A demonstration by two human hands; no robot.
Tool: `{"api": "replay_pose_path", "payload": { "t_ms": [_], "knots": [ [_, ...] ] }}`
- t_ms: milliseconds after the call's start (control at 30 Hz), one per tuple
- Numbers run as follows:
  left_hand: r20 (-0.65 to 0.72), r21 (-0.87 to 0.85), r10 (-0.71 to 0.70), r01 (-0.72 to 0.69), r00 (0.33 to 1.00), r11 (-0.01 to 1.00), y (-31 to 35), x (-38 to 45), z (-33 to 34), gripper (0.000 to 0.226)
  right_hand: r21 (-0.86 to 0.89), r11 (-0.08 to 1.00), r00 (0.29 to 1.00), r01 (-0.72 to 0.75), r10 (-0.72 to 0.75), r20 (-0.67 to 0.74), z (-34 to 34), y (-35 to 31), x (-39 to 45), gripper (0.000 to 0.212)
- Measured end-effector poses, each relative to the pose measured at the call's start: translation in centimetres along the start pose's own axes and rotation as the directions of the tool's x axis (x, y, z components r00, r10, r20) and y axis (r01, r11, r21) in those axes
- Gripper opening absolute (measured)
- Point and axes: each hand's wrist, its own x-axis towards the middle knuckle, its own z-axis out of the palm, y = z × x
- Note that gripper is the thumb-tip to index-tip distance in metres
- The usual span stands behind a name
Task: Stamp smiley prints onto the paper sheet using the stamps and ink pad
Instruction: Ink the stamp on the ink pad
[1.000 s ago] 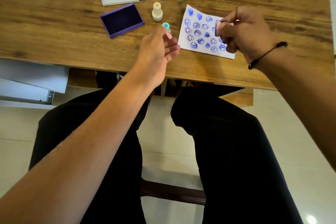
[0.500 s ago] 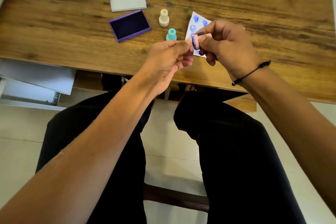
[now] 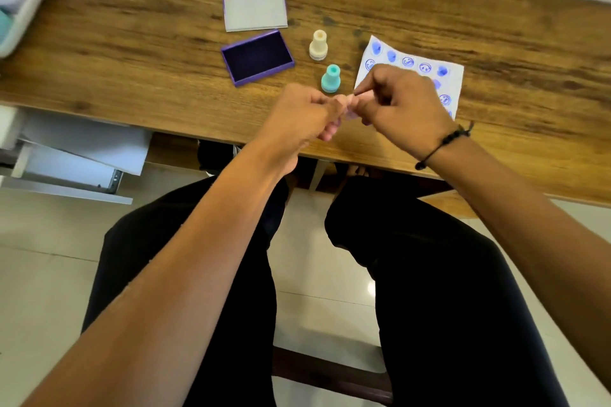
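A small pink stamp (image 3: pixel 351 111) is pinched between my left hand (image 3: pixel 302 116) and my right hand (image 3: pixel 401 106), held above the table's near edge; most of it is hidden by the fingers. The white paper sheet (image 3: pixel 416 68) with several blue smiley prints lies behind my right hand, partly covered by it. A teal stamp (image 3: pixel 330 79) and a cream stamp (image 3: pixel 318 45) stand upright left of the sheet. The open purple ink pad (image 3: pixel 257 57) lies further left, its white-lined lid (image 3: pixel 255 12) behind it.
The wooden table (image 3: pixel 132 43) carries a white tray (image 3: pixel 29 6) of coloured items at its far left corner. An open white drawer (image 3: pixel 66 155) juts out below the table on the left. My legs in black trousers are beneath.
My left hand has moved right and joined my right hand on the pink stamp. My right hand drew back from the sheet towards the table's near edge. The camera view shifted left.
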Motion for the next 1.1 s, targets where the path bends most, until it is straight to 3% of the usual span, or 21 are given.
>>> {"api": "replay_pose_path", "payload": {
  "t_ms": [67,233,400,500,567,767,833,900,967,1033,1100],
  "knots": [
    [-0.103,0.047,-0.010,0.015,0.995,0.999,0.2,0.4,-0.5,0.026,-0.235,0.971,0.999,0.035,-0.038,-0.011,1.0,0.5,0.9,0.013],
    [-0.176,-0.061,0.006,-0.018,0.984,0.998,0.8,0.9,-1.7,0.024,-0.492,0.866,0.993,0.093,-0.118,-0.019,3.0,1.4,3.1,0.021],
    [-0.187,-0.079,0.001,-0.017,0.982,0.997,0.9,1.3,-2.1,0.023,-0.520,0.849,0.993,0.092,-0.114,-0.011,3.3,1.5,3.3,0.029],
    [-0.198,-0.113,0.019,-0.042,0.980,0.993,1.1,1.6,-2.3,0.023,-0.444,0.896,0.980,-0.001,-0.088,-0.180,1.7,0.7,4.5,0.045],
    [-0.210,-0.152,0.006,-0.039,0.978,0.988,1.3,1.9,-2.4,0.023,-0.449,0.893,0.971,-0.003,-0.106,-0.216,1.1,-0.1,6.9,0.045],
    [-0.242,-0.261,-0.085,0.019,0.967,0.965,1.6,2.3,-2.7,0.017,-0.607,0.786,0.989,0.119,-0.037,0.145,3.6,-2.5,13.1,0.037],
    [-0.253,-0.320,-0.105,0.020,0.962,0.947,1.6,2.5,-3.1,0.013,-0.627,0.766,0.985,0.142,-0.049,0.163,3.6,-2.6,13.5,0.030],
    [-0.266,-0.388,-0.126,0.014,0.956,0.921,1.6,2.6,-3.6,0.011,-0.521,0.846,0.993,0.114,-0.083,0.083,2.9,-2.9,13.3,0.025],
    [-0.271,-0.467,-0.138,-0.004,0.953,0.884,1.6,2.6,-4.1,0.011,-0.121,0.991,0.996,0.058,-0.049,0.076,2.1,-3.7,12.4,0.014],
    [-0.245,-0.538,-0.121,-0.031,0.962,0.842,1.5,2.5,-4.5,0.013,0.275,0.961,0.985,-0.016,-0.032,0.168,1.6,-4.6,10.8,0.013],
    [-0.210,-0.575,-0.084,-0.054,0.974,0.816,1.4,2.3,-4.7,0.014,0.395,0.917,0.969,-0.054,-0.048,0.243,1.5,-5.1,9.3,0.018]
  ]
}}
